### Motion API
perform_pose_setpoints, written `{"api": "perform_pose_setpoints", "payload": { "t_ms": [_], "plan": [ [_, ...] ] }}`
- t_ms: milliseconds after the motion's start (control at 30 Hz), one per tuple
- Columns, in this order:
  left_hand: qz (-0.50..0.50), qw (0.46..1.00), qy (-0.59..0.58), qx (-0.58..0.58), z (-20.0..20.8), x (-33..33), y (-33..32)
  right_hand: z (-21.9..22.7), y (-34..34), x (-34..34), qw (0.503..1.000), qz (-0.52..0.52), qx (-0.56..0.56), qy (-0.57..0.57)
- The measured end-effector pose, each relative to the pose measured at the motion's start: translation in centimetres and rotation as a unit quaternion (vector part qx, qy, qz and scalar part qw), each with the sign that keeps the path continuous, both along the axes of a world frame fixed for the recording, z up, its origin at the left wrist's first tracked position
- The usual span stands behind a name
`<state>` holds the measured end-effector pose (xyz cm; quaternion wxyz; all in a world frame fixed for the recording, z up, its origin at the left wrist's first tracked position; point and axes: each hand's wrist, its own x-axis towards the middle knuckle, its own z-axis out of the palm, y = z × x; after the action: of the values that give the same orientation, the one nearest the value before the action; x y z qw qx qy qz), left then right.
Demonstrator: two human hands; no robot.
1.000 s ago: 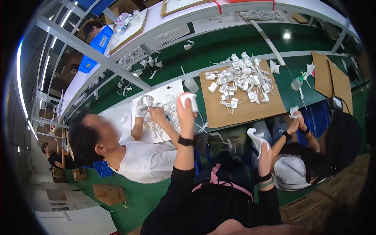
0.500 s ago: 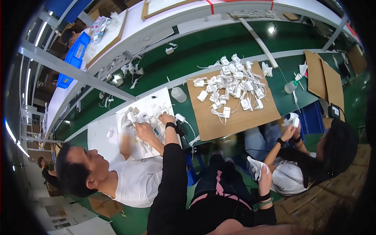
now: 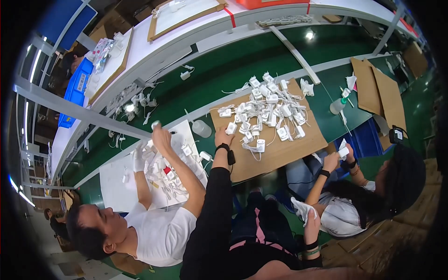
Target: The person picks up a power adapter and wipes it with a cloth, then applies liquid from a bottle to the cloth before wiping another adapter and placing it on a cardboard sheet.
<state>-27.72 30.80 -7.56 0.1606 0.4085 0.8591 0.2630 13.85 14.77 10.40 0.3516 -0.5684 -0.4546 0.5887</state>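
Observation:
My left hand (image 3: 222,138) reaches to the left edge of a brown cardboard sheet (image 3: 284,156), its fingers closed on a white plug-in power adapter (image 3: 231,128). Next to it on the sheet lies a pile of similar white power adapters (image 3: 268,105) with their white cables. Lower right, near my body, my right hand (image 3: 311,227) is closed around a crumpled white cloth (image 3: 302,206).
At left, a co-worker in white leans over a white board (image 3: 114,175) with more adapters. Another, at right, wipes an adapter (image 3: 343,152). Bottles stand beside the sheet: a translucent one (image 3: 201,129) and a green-topped one (image 3: 337,106). A metal rail (image 3: 295,53) crosses beyond.
My left hand has moved right, from the co-worker's white board to the cardboard sheet, and taken hold of an adapter. My right hand keeps the cloth. The left co-worker's hands have moved apart.

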Motion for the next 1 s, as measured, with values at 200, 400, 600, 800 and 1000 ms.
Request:
{"api": "perform_pose_setpoints", "payload": {
  "t_ms": [200, 400, 600, 800, 1000],
  "plan": [
    [0.061, 0.964, -0.046, 0.254, 4.3, 0.3, -0.5, -0.2, -0.4, 1.1, 1.0, -0.01, -0.005, 0.015],
    [-0.029, 0.817, -0.27, 0.508, 17.0, 5.5, -3.7, -0.5, -0.5, 1.8, 0.997, -0.033, 0.014, 0.067],
    [-0.102, 0.627, -0.478, 0.607, 23.8, 11.7, -10.3, 1.5, 0.7, 2.1, 0.984, -0.07, 0.041, 0.156],
    [-0.032, 0.588, -0.764, 0.263, 20.1, 23.0, -15.1, 5.6, 0.9, -1.4, 0.945, 0.087, 0.312, 0.05],
    [-0.027, 0.688, -0.708, 0.156, 19.8, 27.3, -18.9, 6.0, 1.2, -3.0, 0.753, 0.275, 0.54, -0.256]
  ]
}}
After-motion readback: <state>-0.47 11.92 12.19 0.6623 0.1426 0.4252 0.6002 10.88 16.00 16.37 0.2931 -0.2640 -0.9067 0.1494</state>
